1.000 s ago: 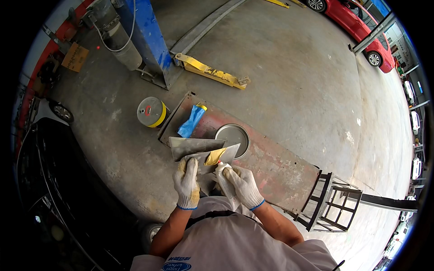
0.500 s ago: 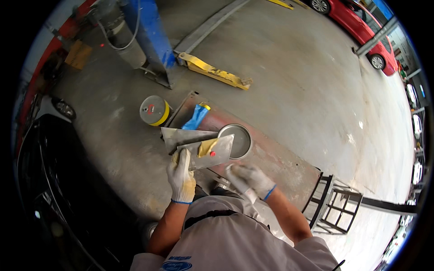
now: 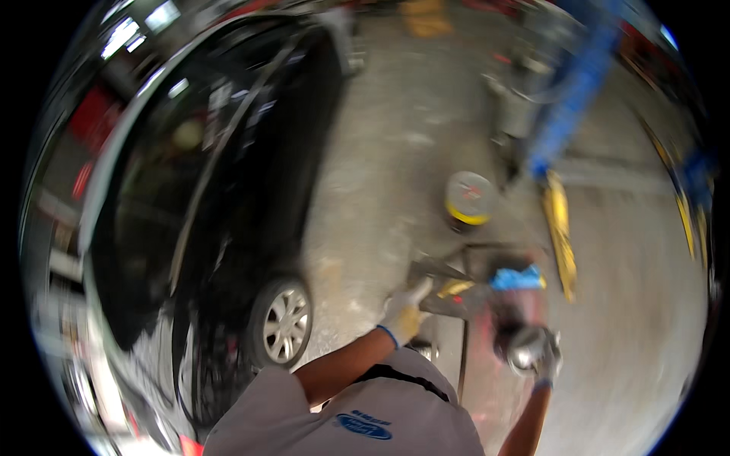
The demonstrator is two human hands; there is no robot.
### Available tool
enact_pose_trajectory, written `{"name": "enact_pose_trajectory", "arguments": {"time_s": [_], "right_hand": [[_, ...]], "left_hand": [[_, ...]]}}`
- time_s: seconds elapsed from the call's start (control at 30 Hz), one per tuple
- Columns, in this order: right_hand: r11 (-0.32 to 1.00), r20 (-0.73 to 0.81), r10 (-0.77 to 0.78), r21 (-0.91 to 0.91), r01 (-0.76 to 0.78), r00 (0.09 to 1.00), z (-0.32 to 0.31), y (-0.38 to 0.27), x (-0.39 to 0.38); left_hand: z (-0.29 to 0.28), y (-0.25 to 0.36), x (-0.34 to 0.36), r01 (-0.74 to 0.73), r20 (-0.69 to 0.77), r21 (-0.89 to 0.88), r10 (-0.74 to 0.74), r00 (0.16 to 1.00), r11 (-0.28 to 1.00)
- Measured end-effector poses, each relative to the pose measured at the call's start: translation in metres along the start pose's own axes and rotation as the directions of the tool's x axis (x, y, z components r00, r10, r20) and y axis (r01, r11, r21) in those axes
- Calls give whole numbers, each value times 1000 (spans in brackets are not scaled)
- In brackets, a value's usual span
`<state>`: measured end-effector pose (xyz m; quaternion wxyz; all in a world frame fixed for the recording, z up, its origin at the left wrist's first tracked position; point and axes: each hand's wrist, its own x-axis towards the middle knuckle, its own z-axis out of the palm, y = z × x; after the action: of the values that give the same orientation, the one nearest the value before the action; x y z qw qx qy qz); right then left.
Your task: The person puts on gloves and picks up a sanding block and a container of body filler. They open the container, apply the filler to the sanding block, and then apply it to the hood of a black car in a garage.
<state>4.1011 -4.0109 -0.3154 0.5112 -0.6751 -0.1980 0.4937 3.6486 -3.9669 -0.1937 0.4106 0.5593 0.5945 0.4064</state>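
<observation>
My left hand (image 3: 404, 313), in a white work glove, is closed on a flat metal plate (image 3: 438, 304). A yellow dab of paste (image 3: 455, 288) and a small red dab (image 3: 458, 299) sit on the plate. A darker plate edge (image 3: 435, 267) shows just beyond it. To the right, my gloved right hand (image 3: 549, 359) is on the side of a round silver tin (image 3: 524, 349), fingers bent round its rim. Both hands are blurred by motion, and the tin's contents cannot be made out. A blue cloth-like thing (image 3: 515, 278) with a yellow end lies farther off on the reddish worktop (image 3: 487, 365).
A black car (image 3: 251, 182) with a silver wheel (image 3: 286, 323) stands close at my left. Beyond the worktop is a grey drum (image 3: 469, 196) with a yellow band. A blue lift post (image 3: 574, 91) and its yellow arm (image 3: 560, 235) stand at the far right.
My view has swung left toward the black car. My right hand has moved from near my body onto the round tin. The plate is still in my left hand.
</observation>
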Motion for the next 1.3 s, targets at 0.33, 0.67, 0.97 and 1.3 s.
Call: {"name": "enact_pose_trajectory", "arguments": {"time_s": [0.33, 0.67, 0.97, 1.3], "right_hand": [[806, 110, -486, -329, 493, 867, 16, -74, 53], [844, 382, -406, -192, 501, 830, 359, -164, 36], [658, 771, -203, -349, 667, 604, 569, -138, 56], [361, 973, -31, -201, 910, 227, 789, -205, 157]], "left_hand": [[-113, -56, -18, -69, -104, -994, -662, 742, 79], [-251, -53, 28, -277, -291, -953, -621, 727, 123], [-350, -83, 71, -525, -489, -834, -666, 564, 169], [-376, -72, 209, -730, -712, -636, -554, 431, 250]]}}
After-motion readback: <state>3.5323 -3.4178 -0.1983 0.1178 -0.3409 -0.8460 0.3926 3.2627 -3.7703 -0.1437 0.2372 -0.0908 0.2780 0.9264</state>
